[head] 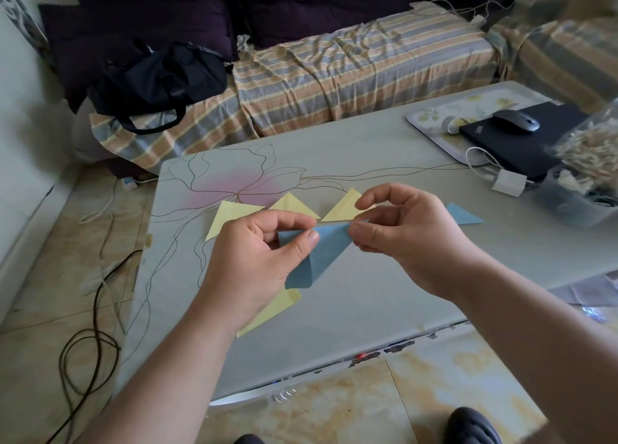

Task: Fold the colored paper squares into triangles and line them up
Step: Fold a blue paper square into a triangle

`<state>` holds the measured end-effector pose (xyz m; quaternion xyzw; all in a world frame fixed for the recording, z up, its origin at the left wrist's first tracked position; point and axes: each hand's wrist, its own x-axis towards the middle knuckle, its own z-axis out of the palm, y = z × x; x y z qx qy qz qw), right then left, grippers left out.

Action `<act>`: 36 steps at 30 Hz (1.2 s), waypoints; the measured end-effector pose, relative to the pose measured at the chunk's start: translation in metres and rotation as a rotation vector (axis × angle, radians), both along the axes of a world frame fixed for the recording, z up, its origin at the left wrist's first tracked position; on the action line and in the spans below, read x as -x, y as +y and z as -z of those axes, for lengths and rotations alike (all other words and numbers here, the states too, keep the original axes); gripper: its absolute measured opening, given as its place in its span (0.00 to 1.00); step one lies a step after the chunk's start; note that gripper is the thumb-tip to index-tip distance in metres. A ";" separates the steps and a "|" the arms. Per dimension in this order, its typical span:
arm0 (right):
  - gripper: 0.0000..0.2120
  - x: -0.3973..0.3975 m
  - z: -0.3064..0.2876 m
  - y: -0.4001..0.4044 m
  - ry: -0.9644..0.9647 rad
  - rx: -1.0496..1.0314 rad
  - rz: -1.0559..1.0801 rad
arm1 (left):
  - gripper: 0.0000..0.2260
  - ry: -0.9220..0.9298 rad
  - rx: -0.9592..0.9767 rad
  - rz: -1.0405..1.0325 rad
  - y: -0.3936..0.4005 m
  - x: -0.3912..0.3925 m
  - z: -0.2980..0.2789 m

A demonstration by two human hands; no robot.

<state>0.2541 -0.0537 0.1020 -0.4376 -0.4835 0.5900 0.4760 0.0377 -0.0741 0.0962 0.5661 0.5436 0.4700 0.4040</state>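
A blue paper square (321,256) hangs above the grey table (368,293), bent over on itself with a soft curved fold at its lower end. My left hand (257,259) pinches its left corner and my right hand (401,222) pinches its upper right corner. Three folded yellow triangles (230,217) (292,204) (342,207) lie in a row behind the hands. A folded blue triangle (463,214) lies to the right of them, partly hidden by my right hand. Yellow paper (274,309) lies flat under my left wrist.
At the table's far right are a patterned tray (434,115), a black laptop (521,146) with a mouse (516,120), a white charger (508,182) and a clear box (575,202). A striped sofa with a black bag (160,79) stands behind. Cables lie on the floor at left.
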 end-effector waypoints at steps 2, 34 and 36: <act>0.11 0.000 -0.001 0.000 0.001 0.010 0.003 | 0.06 -0.003 0.008 0.003 0.000 0.000 -0.001; 0.10 0.018 0.009 -0.005 0.186 0.223 -0.068 | 0.10 -0.240 0.114 -0.035 0.003 -0.007 -0.008; 0.10 0.019 0.010 -0.006 0.183 0.222 -0.038 | 0.11 -0.226 0.108 -0.038 0.003 -0.007 -0.007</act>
